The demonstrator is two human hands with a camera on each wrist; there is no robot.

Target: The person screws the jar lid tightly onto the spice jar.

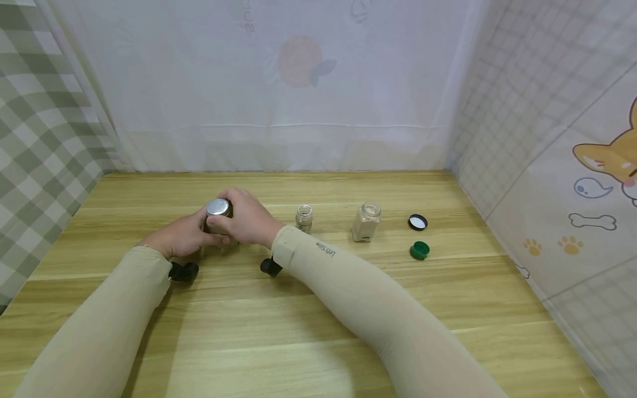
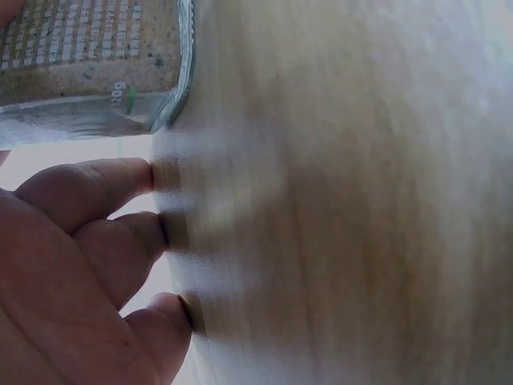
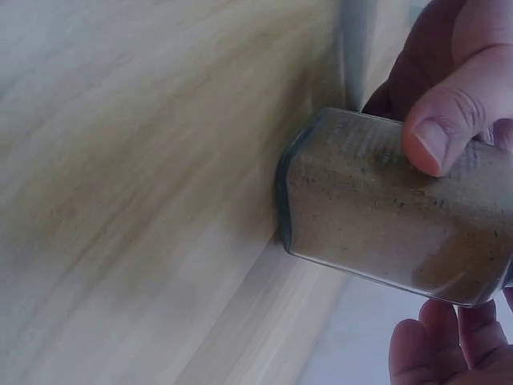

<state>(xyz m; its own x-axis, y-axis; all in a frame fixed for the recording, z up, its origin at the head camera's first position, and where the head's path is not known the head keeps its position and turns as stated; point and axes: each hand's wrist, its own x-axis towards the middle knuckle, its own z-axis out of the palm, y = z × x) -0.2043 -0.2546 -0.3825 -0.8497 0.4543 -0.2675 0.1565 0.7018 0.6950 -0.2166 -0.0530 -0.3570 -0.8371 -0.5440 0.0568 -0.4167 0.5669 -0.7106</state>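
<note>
A square glass spice jar (image 3: 377, 216) of brownish, speckled powder, with a silver lid (image 1: 218, 207), stands between both hands at the left of the table. My left hand (image 1: 186, 235) holds its body from the left; its lower fingertips (image 2: 148, 228) reach the tabletop beside the jar. From the right, my right hand (image 1: 251, 218) grips the upper part near the lid, thumb on the near side. In the right wrist view a thumb presses the jar's side. Far-side fingertips are mostly hidden in the head view.
Right of the hands stand a small lidless glass jar (image 1: 304, 219) and a larger lidless jar (image 1: 366, 224) of pale powder. Farther right lie a black cap (image 1: 417, 222) and a green cap (image 1: 419, 250). Curtains border the wooden table (image 1: 249, 342) behind and at the sides.
</note>
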